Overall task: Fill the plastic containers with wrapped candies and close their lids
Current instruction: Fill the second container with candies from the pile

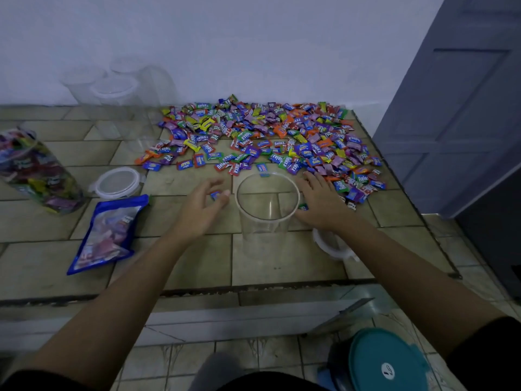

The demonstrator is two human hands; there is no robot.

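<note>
An empty clear plastic container stands upright on the tiled counter between my hands. My left hand is just left of its rim and pinches a small blue wrapped candy between thumb and fingers. My right hand lies flat, fingers spread, on the counter to the right of the container, at the near edge of a big pile of wrapped candies. A round clear lid lies partly under my right wrist. Another lid lies at the left.
A candy-filled clear container stands tilted at the far left. A blue candy bag lies on the counter. Several empty clear containers stand against the wall. A teal-lidded bucket sits on the floor below; a grey door is at right.
</note>
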